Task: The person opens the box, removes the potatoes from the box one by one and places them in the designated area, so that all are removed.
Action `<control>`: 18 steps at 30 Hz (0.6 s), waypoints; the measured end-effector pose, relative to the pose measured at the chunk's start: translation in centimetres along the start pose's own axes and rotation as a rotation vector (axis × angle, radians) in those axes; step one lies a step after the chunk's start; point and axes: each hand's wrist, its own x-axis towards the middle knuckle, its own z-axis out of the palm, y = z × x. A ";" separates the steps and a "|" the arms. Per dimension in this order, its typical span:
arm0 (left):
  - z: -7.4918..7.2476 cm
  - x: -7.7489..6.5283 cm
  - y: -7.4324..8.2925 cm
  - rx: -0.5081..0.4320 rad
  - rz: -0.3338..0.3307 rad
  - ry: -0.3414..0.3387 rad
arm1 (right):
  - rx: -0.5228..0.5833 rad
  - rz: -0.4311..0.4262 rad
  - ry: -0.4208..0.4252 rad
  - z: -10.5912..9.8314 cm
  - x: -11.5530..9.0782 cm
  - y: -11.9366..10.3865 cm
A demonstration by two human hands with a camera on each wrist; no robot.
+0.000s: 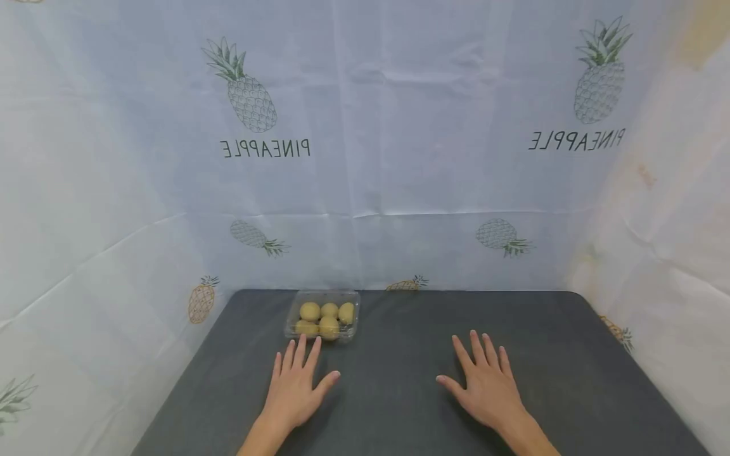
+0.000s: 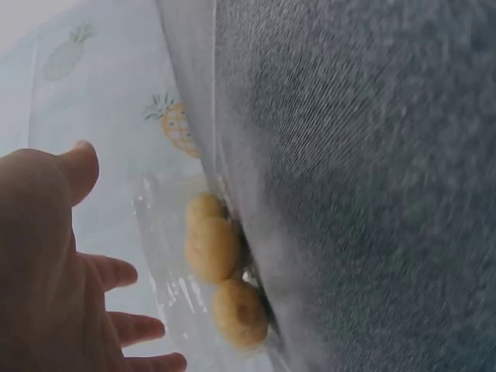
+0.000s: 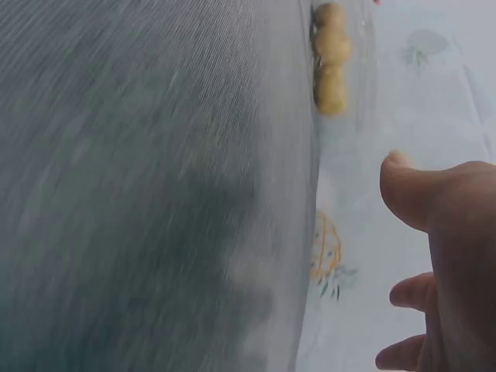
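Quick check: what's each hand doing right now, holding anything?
Left hand: open, flat on the dark grey table, holding nothing, just short of the clear plastic box of yellow fruit.
Right hand: open, flat, holding nothing.

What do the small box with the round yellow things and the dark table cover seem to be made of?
The box looks like thin clear plastic, glossy: the yellow-brown round pieces show through its walls, and the left wrist view shows shiny glare. The table cover looks like dark grey woven cloth, matt, with a fine weave visible in the wrist views.
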 end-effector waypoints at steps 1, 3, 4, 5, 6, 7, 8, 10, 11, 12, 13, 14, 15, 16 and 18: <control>-0.1 0.1 -0.1 0.001 0.000 0.011 | 0.006 -0.005 -0.003 0.0 0.2 -0.3; -0.2 0.3 -0.2 0.003 0.002 0.036 | 0.008 -0.015 -0.003 0.1 0.6 -1.0; -0.3 0.3 -0.3 0.001 0.004 0.047 | 0.005 -0.022 0.002 0.2 0.7 -1.2; -0.4 0.4 -0.3 0.003 0.009 0.058 | 0.002 -0.029 0.007 0.2 0.9 -1.4; -0.5 0.5 -0.4 0.004 0.016 0.073 | -0.001 -0.033 0.009 0.2 1.1 -1.6; -0.6 0.6 -0.4 0.007 0.023 0.087 | -0.003 -0.040 0.013 0.3 1.4 -1.8; -0.7 0.7 -0.4 0.009 0.027 0.101 | -0.007 -0.046 0.018 0.3 1.6 -1.9; -0.9 0.9 -0.4 0.013 0.035 0.133 | 0.004 -0.055 0.020 0.4 2.1 -2.3; -1.0 1.0 -0.4 0.015 0.038 0.153 | 0.013 -0.059 0.018 0.5 2.3 -2.5; -1.0 1.2 -0.4 0.017 0.041 0.175 | 0.023 -0.062 0.015 0.6 2.5 -2.8; -1.1 1.3 -0.4 0.021 0.042 0.198 | 0.037 -0.065 0.012 0.6 2.8 -3.1; -1.1 1.4 -0.5 0.021 0.045 0.225 | 0.051 -0.066 0.009 0.7 3.0 -3.4; -1.1 1.5 -0.6 0.018 0.048 0.251 | 0.065 -0.066 0.003 0.8 3.2 -3.7; -1.1 1.5 -0.7 0.016 0.051 0.277 | 0.079 -0.065 -0.002 0.9 3.4 -4.0; -1.1 1.6 -1.0 0.012 0.059 0.324 | 0.112 -0.060 -0.009 1.0 4.0 -4.7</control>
